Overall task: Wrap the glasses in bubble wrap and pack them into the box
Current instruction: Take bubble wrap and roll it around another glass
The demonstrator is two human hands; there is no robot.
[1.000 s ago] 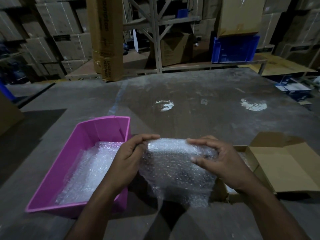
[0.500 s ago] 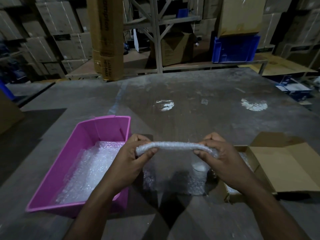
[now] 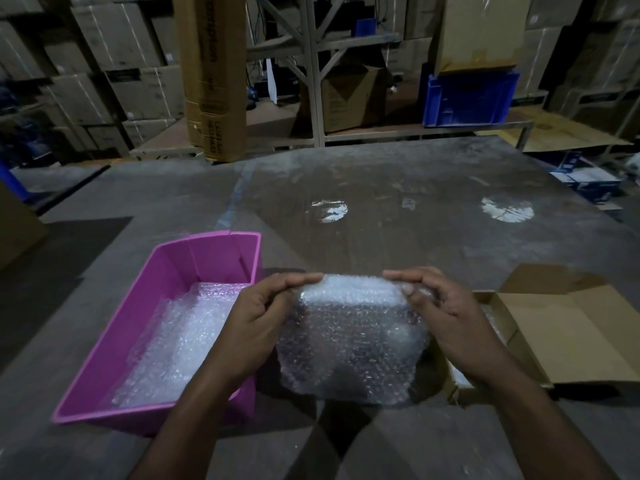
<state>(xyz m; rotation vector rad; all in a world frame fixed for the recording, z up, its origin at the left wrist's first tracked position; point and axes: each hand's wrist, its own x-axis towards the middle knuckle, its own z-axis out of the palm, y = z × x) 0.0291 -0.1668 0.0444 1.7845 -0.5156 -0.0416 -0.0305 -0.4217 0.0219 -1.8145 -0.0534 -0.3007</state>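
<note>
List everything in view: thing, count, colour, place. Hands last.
bubble wrap sheet: one, clear, held up above the table, centre near; what it holds cannot be seen
pink bin: one, on the table at left
bubble wrap in the bin: clear, count unclear
cardboard box: one, brown, open, on the table at right
table: one, grey
blue crate: one, on the far shelf at right
stacked cartons: many, brown, background
left hand: pinches the sheet's top left edge
right hand: pinches the sheet's top right edge

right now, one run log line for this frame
step: wrapping | left hand: grips bubble wrap top edge | right hand: grips same edge | cardboard box: open | glass: not discernible
</note>
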